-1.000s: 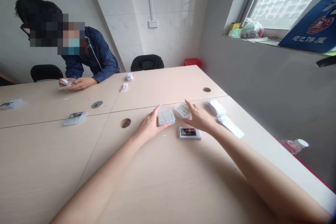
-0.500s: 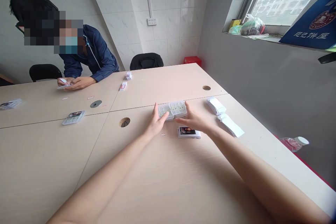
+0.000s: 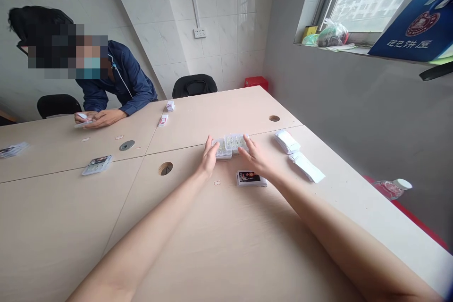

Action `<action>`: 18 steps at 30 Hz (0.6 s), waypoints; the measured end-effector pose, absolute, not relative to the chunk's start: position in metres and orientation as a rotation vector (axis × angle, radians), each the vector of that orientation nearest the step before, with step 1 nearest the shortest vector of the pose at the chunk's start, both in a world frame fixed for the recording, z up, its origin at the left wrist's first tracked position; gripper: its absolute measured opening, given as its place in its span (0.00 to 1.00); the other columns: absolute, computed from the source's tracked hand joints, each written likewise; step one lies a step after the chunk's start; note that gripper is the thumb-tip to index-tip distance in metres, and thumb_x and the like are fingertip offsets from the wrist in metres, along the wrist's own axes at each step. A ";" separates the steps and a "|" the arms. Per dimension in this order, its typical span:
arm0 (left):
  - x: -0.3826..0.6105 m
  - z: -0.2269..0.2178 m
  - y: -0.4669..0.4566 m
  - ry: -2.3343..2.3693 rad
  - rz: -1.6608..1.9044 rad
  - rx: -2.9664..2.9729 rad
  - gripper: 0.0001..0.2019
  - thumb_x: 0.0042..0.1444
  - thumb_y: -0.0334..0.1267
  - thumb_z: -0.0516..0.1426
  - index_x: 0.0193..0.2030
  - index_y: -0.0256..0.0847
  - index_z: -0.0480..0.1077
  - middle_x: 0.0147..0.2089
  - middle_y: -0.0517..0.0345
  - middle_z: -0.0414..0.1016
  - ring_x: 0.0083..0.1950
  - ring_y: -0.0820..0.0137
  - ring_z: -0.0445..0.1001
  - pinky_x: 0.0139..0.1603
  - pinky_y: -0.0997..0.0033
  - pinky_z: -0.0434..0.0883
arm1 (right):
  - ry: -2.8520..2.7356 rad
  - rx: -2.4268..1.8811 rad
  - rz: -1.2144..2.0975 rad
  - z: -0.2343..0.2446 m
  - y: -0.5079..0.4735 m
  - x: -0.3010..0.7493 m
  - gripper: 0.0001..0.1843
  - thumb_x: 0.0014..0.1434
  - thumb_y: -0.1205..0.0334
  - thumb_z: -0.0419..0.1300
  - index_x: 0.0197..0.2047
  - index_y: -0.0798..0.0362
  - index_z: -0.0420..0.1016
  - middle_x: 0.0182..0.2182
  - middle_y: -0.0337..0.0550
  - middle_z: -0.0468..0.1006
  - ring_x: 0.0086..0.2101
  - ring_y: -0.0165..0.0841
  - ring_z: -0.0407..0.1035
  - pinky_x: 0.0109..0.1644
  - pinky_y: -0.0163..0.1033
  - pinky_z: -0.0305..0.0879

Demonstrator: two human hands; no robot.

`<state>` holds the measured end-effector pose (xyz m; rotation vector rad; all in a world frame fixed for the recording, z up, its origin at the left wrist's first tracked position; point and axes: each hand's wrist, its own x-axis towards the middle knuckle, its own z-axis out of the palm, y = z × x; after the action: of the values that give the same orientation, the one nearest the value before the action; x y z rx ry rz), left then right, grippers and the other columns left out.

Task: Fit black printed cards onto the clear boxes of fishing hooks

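Two side-by-side stacks of clear plastic cases (image 3: 231, 144) rest on the table, with small pale-green pieces visible inside. My left hand (image 3: 209, 158) is along their left side, fingers stretched and thumb over the near left corner. At the right side, my right hand (image 3: 256, 156) is open, its fingers spread against the cases. Whether either palm presses firmly is hard to tell. Just nearer to me, beside my right wrist, lies a small stack of cards (image 3: 251, 178) with a dark printed picture on top.
White paper piles (image 3: 287, 141) lie to the right. A round hole (image 3: 165, 168) and another case with a dark label (image 3: 97, 165) are to the left. Across the table (image 3: 170, 226), a person (image 3: 123, 75) in a blue jacket handles a small item. A bottle (image 3: 392, 188) stands beyond the right edge.
My hands have shifted slightly around the cases; my right thumb has lifted from their near side. The cases sit slightly farther from me. The view has turned a little.
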<state>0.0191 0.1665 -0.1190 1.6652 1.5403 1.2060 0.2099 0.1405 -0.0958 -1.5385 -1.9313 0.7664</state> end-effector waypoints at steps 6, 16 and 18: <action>0.006 -0.109 0.162 1.484 1.128 1.915 0.18 0.63 0.42 0.56 0.58 0.40 0.66 0.59 0.47 0.68 0.54 0.60 0.72 0.53 0.51 0.72 | -2.021 -1.511 0.551 -0.090 0.140 0.221 0.38 0.68 0.45 0.47 0.73 0.45 0.36 0.72 0.52 0.40 0.69 0.45 0.42 0.63 0.55 0.57; -0.021 -0.094 0.163 1.269 0.863 2.308 0.20 0.62 0.42 0.57 0.59 0.41 0.66 0.63 0.47 0.65 0.60 0.57 0.68 0.58 0.46 0.67 | -2.158 -1.494 0.184 -0.095 0.137 0.233 0.25 0.69 0.52 0.48 0.66 0.46 0.62 0.67 0.47 0.59 0.51 0.49 0.71 0.41 0.50 0.73; -0.021 -0.094 0.167 1.254 0.879 2.314 0.19 0.62 0.42 0.56 0.58 0.40 0.66 0.60 0.47 0.67 0.57 0.58 0.70 0.55 0.48 0.70 | -2.175 -1.487 0.147 -0.096 0.137 0.233 0.25 0.68 0.52 0.49 0.66 0.46 0.62 0.66 0.48 0.60 0.46 0.47 0.74 0.38 0.49 0.74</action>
<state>-0.0210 0.1673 -0.0937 2.3135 1.2539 0.8786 0.2326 0.1371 -0.0959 -1.4868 -2.1754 0.1468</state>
